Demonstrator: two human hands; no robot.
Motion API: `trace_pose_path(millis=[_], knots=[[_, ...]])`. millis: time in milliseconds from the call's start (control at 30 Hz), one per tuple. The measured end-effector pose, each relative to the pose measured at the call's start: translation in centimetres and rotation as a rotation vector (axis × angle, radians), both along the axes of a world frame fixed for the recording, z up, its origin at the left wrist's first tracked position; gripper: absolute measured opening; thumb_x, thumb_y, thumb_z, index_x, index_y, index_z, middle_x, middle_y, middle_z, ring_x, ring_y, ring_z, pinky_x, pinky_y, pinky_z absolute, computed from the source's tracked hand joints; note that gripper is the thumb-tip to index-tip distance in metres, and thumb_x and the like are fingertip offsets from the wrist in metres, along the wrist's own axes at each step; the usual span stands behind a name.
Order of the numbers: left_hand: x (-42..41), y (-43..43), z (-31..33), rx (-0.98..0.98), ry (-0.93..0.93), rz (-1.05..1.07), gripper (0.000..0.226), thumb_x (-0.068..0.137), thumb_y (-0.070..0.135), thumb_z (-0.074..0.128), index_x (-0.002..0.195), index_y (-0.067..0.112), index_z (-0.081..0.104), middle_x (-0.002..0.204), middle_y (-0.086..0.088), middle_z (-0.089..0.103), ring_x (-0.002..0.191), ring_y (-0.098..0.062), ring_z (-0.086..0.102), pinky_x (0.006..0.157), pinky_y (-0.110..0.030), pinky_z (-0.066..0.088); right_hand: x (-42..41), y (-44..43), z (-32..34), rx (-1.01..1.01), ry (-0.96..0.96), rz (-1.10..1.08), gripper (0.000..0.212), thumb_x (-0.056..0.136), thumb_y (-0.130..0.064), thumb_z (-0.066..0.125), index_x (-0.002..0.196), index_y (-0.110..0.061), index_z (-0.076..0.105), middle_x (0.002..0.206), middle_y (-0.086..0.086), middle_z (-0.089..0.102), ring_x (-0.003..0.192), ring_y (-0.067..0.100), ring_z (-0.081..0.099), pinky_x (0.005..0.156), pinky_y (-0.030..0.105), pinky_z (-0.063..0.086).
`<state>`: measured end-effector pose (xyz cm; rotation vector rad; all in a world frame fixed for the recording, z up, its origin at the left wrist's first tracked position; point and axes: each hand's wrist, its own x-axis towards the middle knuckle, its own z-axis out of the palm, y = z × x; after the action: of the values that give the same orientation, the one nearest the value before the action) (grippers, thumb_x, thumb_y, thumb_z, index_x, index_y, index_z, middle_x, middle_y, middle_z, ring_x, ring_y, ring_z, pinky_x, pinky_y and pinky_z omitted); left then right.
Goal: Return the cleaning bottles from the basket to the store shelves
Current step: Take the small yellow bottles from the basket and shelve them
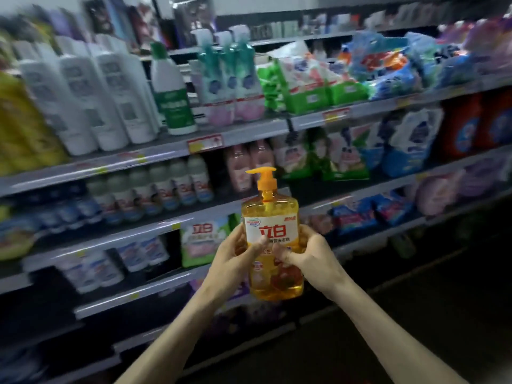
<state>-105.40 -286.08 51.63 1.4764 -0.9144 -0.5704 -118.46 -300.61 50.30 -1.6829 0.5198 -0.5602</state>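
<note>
Clasping the upright yellow bottle (271,217), the left grip (235,256) holds its 9 o'clock side and the right grip (307,253) its 3 o'clock side, before the shelves (166,152).

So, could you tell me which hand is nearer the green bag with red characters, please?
Left. The left hand grips the yellow pump bottle just right of the green bag; the right hand grips the bottle's far side, farther from it.

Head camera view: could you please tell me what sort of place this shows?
Most likely a shop's cleaning-products aisle: tiered shelves carry price tags on their front edges, rows of identical white bottles stand side by side, and soft detergent-style bags fill the right.
</note>
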Motion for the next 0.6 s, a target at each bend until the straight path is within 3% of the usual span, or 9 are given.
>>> trace_pose_path(millis=[200,400,600], knots=[[4.9,11.5,1.3,-0.029,-0.002,0.216,0.039,0.101,0.029,0.064,0.138,0.018,0.062,0.13,-0.003,0.076,0.123,-0.024,0.071,0.103,-0.046,0.059,8.7,8.9,1.4,-0.037,0.017,0.22,0.053,0.083,-0.046,0.087,0.128,-0.027,0.065,0.112,-0.011,0.079,0.098,0.01,0.078,0.089,0.043,0.064],[9.3,23.5,2.7,-0.044,-0.016,0.368,0.041,0.102,0.033,0.068,0.14,0.017,0.062,0.131,-0.004,0.075,0.122,-0.024,0.072,0.106,-0.055,0.056,16.1,19.5,2.4,-0.022,0.0,0.391,0.044,0.087,-0.035,0.086,0.126,-0.027,0.066,0.112,-0.007,0.08,0.101,0.014,0.078,0.088,0.045,0.065],[13.4,32.9,3.2,-0.08,-0.037,0.491,0.039,0.102,0.026,0.068,0.139,0.016,0.062,0.129,-0.005,0.076,0.122,-0.025,0.072,0.103,-0.051,0.058,22.4,28.5,3.2,-0.046,-0.017,0.491,0.049,0.082,-0.042,0.087,0.124,-0.027,0.067,0.113,-0.008,0.079,0.104,0.013,0.077,0.09,0.047,0.063]])
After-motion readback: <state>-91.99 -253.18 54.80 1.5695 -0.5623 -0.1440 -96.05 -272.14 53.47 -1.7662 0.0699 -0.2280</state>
